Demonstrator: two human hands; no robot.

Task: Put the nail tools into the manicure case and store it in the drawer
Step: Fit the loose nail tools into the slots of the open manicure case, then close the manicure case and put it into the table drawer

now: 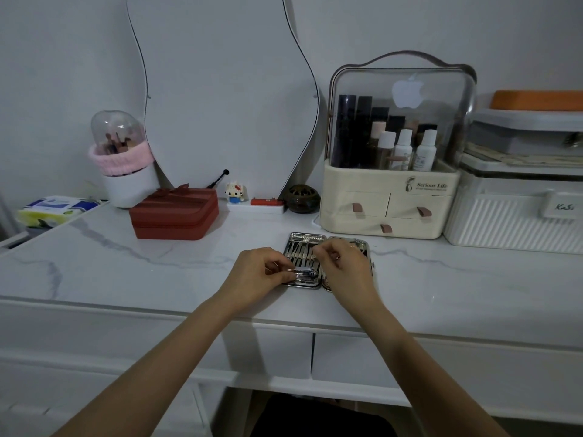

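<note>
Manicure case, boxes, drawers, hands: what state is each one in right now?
Manicure case: open flat on the table, tools in its left half.
Nail clipper: in the case's left half, held by the left hand.
Right hand: fingers curled over the case; whether they hold anything is unclear.
Red box: closed.
Cosmetic organiser: lid down, small drawers shut.
Table drawers: shut.

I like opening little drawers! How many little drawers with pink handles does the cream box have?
3. On the cream organizer: the upper left drawer, the upper right drawer, and the wide bottom drawer. All three look shut.
</note>
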